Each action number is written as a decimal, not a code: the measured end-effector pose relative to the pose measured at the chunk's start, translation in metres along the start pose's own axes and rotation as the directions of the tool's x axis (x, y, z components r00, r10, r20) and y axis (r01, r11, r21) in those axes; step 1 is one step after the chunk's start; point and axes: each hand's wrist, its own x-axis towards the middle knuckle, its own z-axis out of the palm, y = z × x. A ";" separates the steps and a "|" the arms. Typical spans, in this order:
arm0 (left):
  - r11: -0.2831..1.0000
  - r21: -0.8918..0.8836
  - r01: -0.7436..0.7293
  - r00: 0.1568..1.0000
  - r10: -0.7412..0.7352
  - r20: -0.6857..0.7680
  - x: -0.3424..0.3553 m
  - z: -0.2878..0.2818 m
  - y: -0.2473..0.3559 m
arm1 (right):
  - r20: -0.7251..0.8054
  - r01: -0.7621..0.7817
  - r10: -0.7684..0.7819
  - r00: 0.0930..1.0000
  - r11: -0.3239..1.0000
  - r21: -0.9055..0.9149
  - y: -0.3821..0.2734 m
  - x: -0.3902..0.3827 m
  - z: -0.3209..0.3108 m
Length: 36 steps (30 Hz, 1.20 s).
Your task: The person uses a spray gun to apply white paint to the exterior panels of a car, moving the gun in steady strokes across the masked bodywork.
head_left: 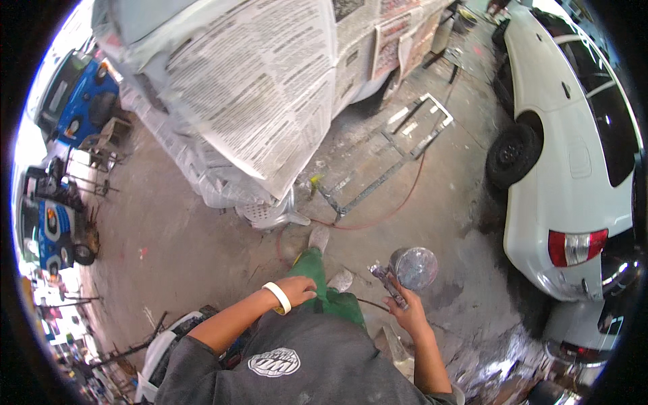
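Observation:
My right hand (410, 312) is closed around the handle of a spray gun (388, 280). The gun's round, paint-smeared cup (414, 268) sits beside its head, over the floor at my right. A thin dark hose (373, 304) runs from the grip toward my legs. My left hand (297, 291) hangs over my green trousers, fingers loosely bent, with nothing visible in it. Around that wrist is a pale white-and-yellow ring (277, 298). Ahead stands a vehicle covered in newspaper (256, 88) and clear plastic film (196, 169).
A grey plastic chair (270, 214) stands at the covered vehicle's near corner. A metal frame (368, 196) lies on the floor, with a red hose (395, 209) curving around it. A white car (540, 202) is at right; blue vehicles (74, 101) are at left.

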 end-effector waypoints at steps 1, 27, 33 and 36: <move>0.999 -0.043 0.021 1.000 -0.020 0.018 0.007 0.010 -0.018 | -0.031 0.048 -0.049 0.998 0.999 -0.023 0.011 -0.006 0.006; -0.476 -0.474 -0.741 0.597 -0.790 -0.139 0.247 0.011 -0.452 | -0.032 -0.095 0.100 0.994 0.725 -0.683 0.216 -0.248 -0.056; -0.267 -0.724 -0.636 0.479 -0.872 -0.099 0.193 -0.053 -0.483 | -0.162 -0.395 0.404 0.900 0.602 -0.694 0.176 -0.274 -0.084; -0.169 -0.829 -0.534 0.410 -0.909 -0.079 0.177 -0.056 -0.494 | -0.228 -0.447 0.458 0.859 0.456 -0.769 0.171 -0.291 -0.092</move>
